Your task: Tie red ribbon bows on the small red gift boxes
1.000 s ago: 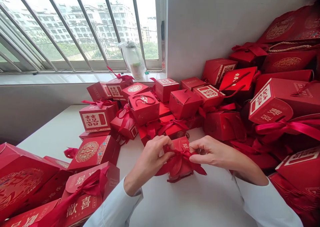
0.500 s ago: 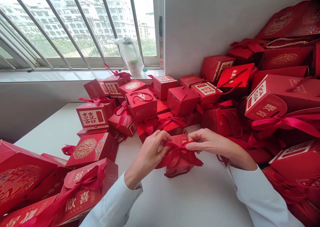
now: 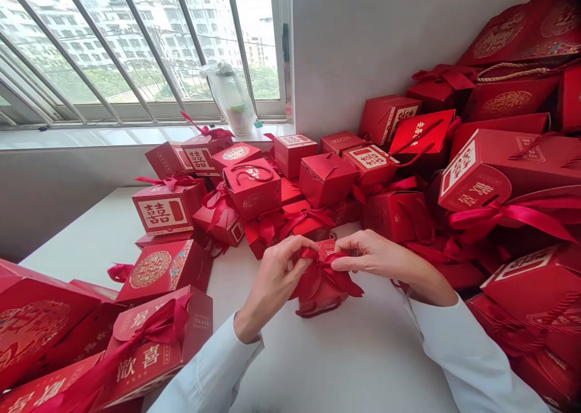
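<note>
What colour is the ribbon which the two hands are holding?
The ribbon is deep red and slightly shiny; the head view shows it best.

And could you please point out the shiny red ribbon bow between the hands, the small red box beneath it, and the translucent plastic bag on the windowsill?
Shiny red ribbon bow (image 3: 325,271), head view: near its knot.
Small red box (image 3: 318,303), head view: lower front face.
Translucent plastic bag (image 3: 231,101), head view: its middle.

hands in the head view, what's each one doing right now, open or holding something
Left hand: closed, pinching the red bow on the small box.
Right hand: closed, pinching the bow's other side.
</note>
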Available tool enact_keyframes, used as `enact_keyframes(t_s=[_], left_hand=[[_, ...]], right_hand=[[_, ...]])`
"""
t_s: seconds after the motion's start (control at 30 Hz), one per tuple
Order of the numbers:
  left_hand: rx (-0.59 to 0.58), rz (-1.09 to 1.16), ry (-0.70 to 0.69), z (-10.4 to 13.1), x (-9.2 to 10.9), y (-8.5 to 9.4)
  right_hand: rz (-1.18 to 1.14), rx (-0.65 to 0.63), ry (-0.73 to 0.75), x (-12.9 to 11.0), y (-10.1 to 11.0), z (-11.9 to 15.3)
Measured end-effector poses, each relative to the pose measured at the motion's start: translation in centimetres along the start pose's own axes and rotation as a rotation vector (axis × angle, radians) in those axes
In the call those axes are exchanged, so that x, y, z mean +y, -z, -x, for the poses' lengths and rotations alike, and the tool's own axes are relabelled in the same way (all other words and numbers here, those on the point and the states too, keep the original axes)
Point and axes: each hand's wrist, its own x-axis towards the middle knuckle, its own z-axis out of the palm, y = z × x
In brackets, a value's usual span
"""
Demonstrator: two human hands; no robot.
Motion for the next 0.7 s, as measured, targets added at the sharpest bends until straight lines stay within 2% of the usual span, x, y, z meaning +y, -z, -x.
enact_keyframes(t_s=[0.17,0.37,0.57,0.7], left_hand=[[0.134,-0.090,-0.035,0.2,-0.7,-1.1],[0.159,-0.125,-0.058,0.3,-1.0,-1.3],[0.235,-0.175,-0.004,0.2,-1.1,-1.6],[0.226,-0.238,0.055,0.5,-1.2,-1.8]], right_hand=[[-0.011,0.004,-0.006,0.1,-0.1,-0.2],[-0.006,0.106,0.016,-0.2,-0.8,-0.4],[0.114,0.210,-0.006,0.2,-1.7,-1.2],[0.128,0.217,-0.001,0.0,-1.8,-1.2]])
